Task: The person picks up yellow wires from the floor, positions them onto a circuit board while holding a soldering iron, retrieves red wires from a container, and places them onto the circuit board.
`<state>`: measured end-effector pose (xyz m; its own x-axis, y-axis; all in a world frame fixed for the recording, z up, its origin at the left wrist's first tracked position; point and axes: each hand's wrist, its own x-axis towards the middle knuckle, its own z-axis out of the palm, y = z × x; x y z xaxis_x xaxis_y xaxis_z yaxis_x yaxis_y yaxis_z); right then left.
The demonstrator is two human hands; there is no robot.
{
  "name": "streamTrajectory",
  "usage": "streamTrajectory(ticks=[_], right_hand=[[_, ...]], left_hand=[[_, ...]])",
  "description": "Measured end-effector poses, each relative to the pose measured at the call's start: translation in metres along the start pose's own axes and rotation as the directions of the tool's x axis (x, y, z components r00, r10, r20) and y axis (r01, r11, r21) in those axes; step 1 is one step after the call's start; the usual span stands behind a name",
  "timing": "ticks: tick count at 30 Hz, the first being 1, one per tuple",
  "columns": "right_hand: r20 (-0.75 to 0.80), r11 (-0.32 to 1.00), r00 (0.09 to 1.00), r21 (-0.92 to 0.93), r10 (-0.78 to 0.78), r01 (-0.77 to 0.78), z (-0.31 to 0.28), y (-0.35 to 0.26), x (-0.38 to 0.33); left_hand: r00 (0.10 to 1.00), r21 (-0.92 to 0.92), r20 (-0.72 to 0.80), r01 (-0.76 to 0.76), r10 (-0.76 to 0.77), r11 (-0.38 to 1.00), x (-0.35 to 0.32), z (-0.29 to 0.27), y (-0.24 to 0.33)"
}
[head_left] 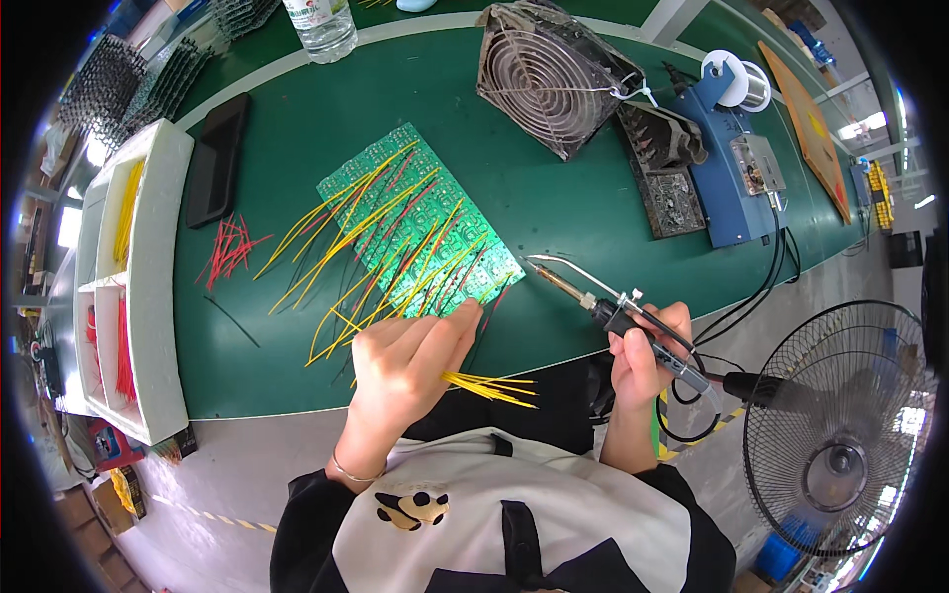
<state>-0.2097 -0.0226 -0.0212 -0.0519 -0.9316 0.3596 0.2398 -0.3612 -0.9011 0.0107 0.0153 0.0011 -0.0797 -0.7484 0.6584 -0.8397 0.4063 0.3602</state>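
One wire-strewn green board (pixel 437 193) | holding: left grip (pixel 407 362), wires (pixel 476 381); right grip (pixel 638 369), soldering iron (pixel 617 319)

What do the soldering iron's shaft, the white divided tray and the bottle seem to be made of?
Soldering iron's shaft: metal, judging by its brassy sheen. White divided tray: probably foam, with thick, matte walls. Bottle: apparently clear plastic, glossy and see-through.
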Motion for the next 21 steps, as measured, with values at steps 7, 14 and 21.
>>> streamTrajectory(ticks=[7,14,21], right_hand=[[0.002,0.998,0.998,0.011,0.063,-0.063,-0.0015,-0.0042,-0.001],[-0.003,0.997,0.998,0.035,0.064,-0.064,-0.0011,-0.0023,-0.0022],[0.0,0.998,0.999,0.04,0.038,-0.038,-0.0003,-0.0013,-0.0025]], left_hand=[[0.999,0.002,0.037,0.019,-0.019,1.0,-0.0008,0.0004,0.0036],[0.999,0.044,0.037,-0.029,0.027,0.999,-0.0019,-0.0007,0.0008],[1.0,0.027,-0.003,-0.015,0.015,1.0,-0.0011,-0.0011,0.003]])
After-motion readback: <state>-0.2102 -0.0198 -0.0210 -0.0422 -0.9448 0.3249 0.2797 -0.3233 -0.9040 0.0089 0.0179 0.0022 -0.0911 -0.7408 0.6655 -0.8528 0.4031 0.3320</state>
